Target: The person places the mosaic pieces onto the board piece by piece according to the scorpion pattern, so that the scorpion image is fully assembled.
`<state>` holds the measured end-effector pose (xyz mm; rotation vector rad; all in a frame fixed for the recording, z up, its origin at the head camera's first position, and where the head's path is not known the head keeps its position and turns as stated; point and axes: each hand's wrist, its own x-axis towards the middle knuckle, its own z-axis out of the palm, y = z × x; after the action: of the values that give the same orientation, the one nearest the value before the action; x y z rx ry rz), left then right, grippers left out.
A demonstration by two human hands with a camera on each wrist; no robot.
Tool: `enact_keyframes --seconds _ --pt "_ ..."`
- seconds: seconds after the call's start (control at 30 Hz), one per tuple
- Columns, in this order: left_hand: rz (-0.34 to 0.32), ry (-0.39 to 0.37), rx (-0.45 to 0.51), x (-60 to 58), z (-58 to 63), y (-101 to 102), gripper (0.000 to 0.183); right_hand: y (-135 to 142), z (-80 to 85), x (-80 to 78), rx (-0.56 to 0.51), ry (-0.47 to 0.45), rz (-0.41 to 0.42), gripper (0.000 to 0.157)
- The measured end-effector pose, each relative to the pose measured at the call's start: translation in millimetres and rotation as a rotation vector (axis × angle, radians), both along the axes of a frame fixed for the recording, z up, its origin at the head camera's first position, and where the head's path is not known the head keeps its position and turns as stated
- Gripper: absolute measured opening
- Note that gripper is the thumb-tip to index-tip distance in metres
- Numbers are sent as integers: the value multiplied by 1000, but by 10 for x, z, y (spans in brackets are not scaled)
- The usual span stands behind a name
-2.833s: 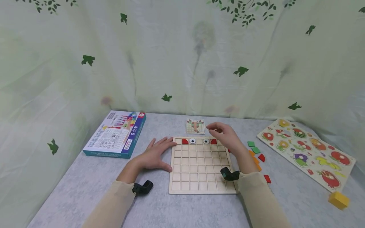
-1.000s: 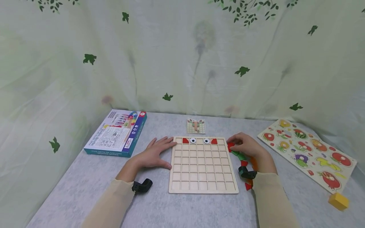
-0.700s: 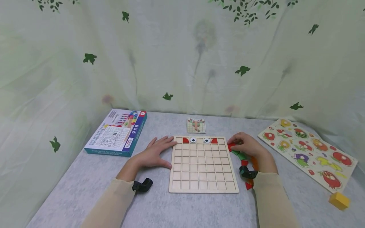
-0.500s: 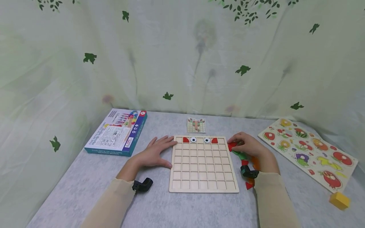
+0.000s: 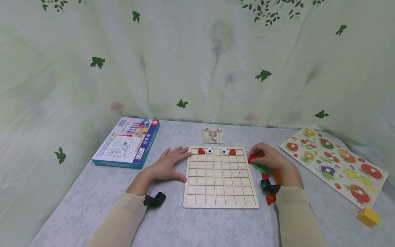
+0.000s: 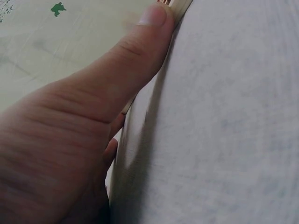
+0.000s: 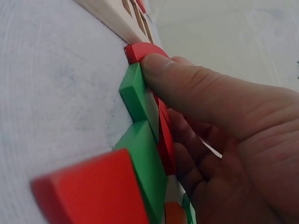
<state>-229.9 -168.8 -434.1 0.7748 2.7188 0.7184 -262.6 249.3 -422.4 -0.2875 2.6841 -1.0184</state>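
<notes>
My left hand [image 5: 168,167] lies with fingers spread at the left edge of a wooden grid board [image 5: 218,178], its thumb against the rim in the left wrist view. Two red quarter-round pieces [image 5: 201,151] and two eye pieces [image 5: 209,151] sit in the board's top row. Just off the board's upper right corner, my right hand [image 5: 271,158] pinches a red round-edged piece [image 7: 142,50] between thumb and fingers. Green pieces [image 7: 136,95] and another red piece [image 7: 93,191] lie along the table beside that hand. Orange pieces [image 5: 277,176] are partly hidden under the wrist.
A small pattern card [image 5: 213,136] lies behind the board. To the left is a flat blue-and-white box [image 5: 126,144]. On the right lie a fruit-picture board [image 5: 314,163] and a yellow block [image 5: 368,217]. A printed curtain [image 5: 172,68] hangs at the table's back edge.
My right hand has moved from beside the card down and right to the loose pieces, and has stayed there over the last second. The left hand has kept its place.
</notes>
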Motion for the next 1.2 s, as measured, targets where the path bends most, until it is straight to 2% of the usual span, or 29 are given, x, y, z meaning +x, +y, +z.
enact_keyframes --seconds 0.43,0.7,0.97,1.2 --pt "4 1 -9 -7 -15 -2 100 -22 40 31 -39 -42 -40 17" --pt "-1 2 1 7 6 -8 99 -9 74 54 -100 -110 -61 15" --pt "-6 6 -4 5 9 -7 99 -15 99 54 -112 -112 -88 21" --pt "-4 1 4 10 15 -11 99 -66 155 38 -129 -49 -150 22"
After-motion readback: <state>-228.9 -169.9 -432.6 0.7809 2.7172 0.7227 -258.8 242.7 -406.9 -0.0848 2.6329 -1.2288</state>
